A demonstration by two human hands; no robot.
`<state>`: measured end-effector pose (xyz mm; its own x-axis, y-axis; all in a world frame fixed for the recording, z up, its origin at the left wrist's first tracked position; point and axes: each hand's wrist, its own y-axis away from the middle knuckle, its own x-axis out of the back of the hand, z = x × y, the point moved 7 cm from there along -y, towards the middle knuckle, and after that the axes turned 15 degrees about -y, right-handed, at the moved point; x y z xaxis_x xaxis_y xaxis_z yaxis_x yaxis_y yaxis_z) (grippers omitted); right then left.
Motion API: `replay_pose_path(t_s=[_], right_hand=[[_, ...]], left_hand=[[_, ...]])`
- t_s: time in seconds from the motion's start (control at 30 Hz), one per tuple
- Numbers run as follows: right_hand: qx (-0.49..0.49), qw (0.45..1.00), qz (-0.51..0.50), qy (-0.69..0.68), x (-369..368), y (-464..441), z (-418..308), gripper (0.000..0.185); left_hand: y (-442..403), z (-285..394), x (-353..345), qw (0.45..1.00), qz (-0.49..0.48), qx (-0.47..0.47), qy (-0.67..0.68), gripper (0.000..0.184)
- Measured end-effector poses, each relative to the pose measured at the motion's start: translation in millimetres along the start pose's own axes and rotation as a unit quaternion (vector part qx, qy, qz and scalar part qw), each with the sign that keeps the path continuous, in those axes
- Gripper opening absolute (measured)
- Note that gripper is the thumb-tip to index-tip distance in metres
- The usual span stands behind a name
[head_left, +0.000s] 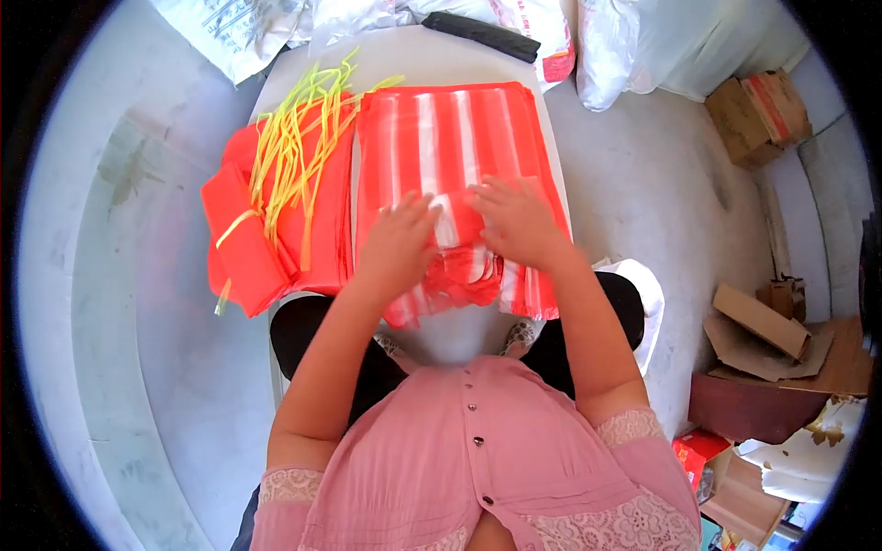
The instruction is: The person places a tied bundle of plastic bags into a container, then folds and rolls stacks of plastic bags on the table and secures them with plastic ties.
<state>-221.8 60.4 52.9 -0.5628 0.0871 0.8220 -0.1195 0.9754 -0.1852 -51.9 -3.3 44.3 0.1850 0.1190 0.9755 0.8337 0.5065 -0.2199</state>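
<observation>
In front of me lies a stack of red-and-white striped sheets, which look like thin plastic or mesh bags. My left hand rests on the left side of the stack's near part, with its fingers stretched forward. Across from it, my right hand lies palm down on the right side, fingers spread. Between and below the hands the near end of the top material is bunched and folded. The undersides of both hands are hidden.
Left of the stack lie red folded sheets, a rolled red bundle tied with a yellow strip, and loose yellow strips. A black bar-shaped object lies at the table's far end. Cardboard boxes stand on the right.
</observation>
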Motion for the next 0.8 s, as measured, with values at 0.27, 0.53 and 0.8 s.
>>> replay_pose_path(t_s=[0.27,0.53,0.8], right_hand=[[0.026,0.999,-0.01,0.015,-37,0,13,0.063],[-0.025,0.999,-0.01,0.017,-16,10,52,0.055],[-0.091,0.992,0.012,0.083,13,8,48,0.039]], left_hand=[[-8,16,-48,0.999,0.013,-0.017,-0.036,0.07],[7,-18,-44,0.998,-0.049,-0.021,0.021,0.072],[13,-29,-17,1.0,0.014,0.015,0.003,0.048]])
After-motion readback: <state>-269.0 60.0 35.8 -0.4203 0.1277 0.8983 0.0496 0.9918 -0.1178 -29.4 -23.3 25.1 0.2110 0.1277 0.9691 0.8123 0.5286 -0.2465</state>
